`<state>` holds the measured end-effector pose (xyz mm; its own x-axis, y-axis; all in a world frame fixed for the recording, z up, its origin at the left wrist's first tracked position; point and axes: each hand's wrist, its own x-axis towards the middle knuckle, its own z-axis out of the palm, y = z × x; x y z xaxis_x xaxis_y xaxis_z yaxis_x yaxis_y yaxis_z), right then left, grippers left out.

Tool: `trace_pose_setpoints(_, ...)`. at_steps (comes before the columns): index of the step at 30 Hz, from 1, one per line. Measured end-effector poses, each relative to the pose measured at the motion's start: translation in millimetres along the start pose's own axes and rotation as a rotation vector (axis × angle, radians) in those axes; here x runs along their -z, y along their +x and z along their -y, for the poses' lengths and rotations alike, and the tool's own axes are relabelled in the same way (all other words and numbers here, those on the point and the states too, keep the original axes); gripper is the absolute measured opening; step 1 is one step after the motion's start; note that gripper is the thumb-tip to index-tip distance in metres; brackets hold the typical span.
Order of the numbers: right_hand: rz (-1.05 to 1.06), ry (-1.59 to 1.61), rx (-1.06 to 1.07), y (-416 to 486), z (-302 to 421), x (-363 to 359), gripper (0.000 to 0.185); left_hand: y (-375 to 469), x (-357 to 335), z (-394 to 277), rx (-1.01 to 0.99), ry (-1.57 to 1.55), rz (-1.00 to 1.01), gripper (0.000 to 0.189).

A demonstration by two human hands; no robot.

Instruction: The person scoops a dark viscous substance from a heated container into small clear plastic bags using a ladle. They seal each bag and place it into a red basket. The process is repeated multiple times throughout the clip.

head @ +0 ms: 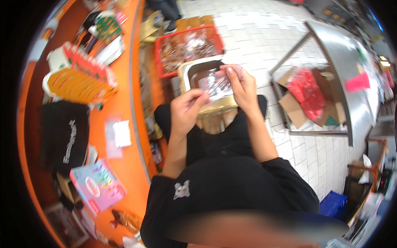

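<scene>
Between my two hands a clear plastic bag point(215, 85) is stretched, shiny and see-through. My left hand point(189, 107) pinches its lower left edge between thumb and fingers. At its upper right edge, my right hand point(240, 83) grips the film with thumb and forefinger. Beneath the bag is a pale, square-rimmed container point(184, 74) with a dark inside; its contents are partly hidden by the bag and my hands. Past it, a red plastic crate point(159, 59) holds many clear packets point(198, 45) of something brown.
To the left runs an orange counter point(133, 173) with a pastel box point(99, 186), a black bag point(65, 136) and a white card point(122, 133). At right, a steel table point(335, 62) stands over cardboard boxes with a red bag point(307, 93). A person's leg point(166, 11) shows at the top.
</scene>
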<state>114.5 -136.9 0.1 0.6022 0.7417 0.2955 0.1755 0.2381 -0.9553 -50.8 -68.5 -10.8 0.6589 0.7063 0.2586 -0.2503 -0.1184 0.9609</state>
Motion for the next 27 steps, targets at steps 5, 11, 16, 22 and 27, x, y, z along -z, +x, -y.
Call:
trace_pose_setpoints(5, -0.262, -0.054, 0.114, -10, 7, 10, 0.02, -5, -4, 9, -0.008, -0.02, -0.066, 0.006)
trace_pose_setpoints(11, 0.158, -0.416, 0.417, -40, 19, 4, 0.016, 3, -12, 22, -0.356, 0.477, 0.042, 0.012)
trace_pose_setpoints(16, 0.339, -0.512, 0.341, -45, 9, 9, 0.012, -4, 0, 30, -0.03, -0.049, 0.31, 0.014)
trace_pose_setpoints(22, 0.313, -0.532, 0.254, -62, 6, 7, 0.017, -6, -3, 35, 0.036, 0.037, 0.343, 0.026)
trace_pose_setpoints(27, 0.275, -0.766, 0.184, -65, 0, 3, 0.017, 2, 0, 38, -0.375, 0.667, 0.344, 0.015)
